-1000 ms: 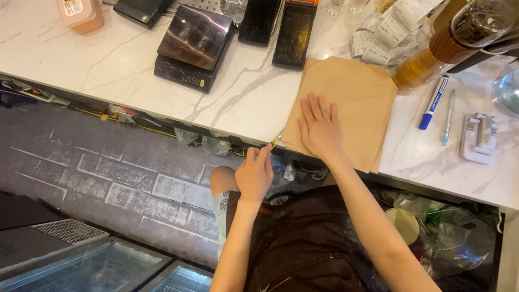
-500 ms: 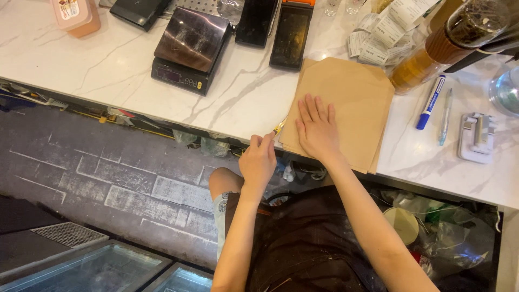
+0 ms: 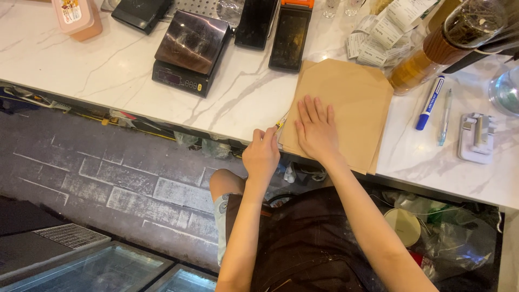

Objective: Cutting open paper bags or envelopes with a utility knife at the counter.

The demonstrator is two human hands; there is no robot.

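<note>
A brown paper sheet point(image 3: 348, 103) lies folded on the white marble counter point(image 3: 102, 75), overhanging its near edge. My right hand point(image 3: 316, 130) presses flat on the paper's lower left part, fingers spread. My left hand point(image 3: 262, 154) is closed on a small yellow-tipped cutter point(image 3: 280, 124) whose tip touches the paper's left edge at the counter rim.
A digital scale point(image 3: 189, 51), two dark handheld terminals point(image 3: 289, 32), paper receipts point(image 3: 384, 27), a glass jar of amber liquid point(image 3: 432, 54), a blue marker point(image 3: 430, 103), a pen point(image 3: 444, 116) and a small white device point(image 3: 477, 138) sit around the paper. Grey brick floor lies below.
My left hand with the cutter has slid up along the paper's left edge toward the counter. The right hand stays flat on the paper.
</note>
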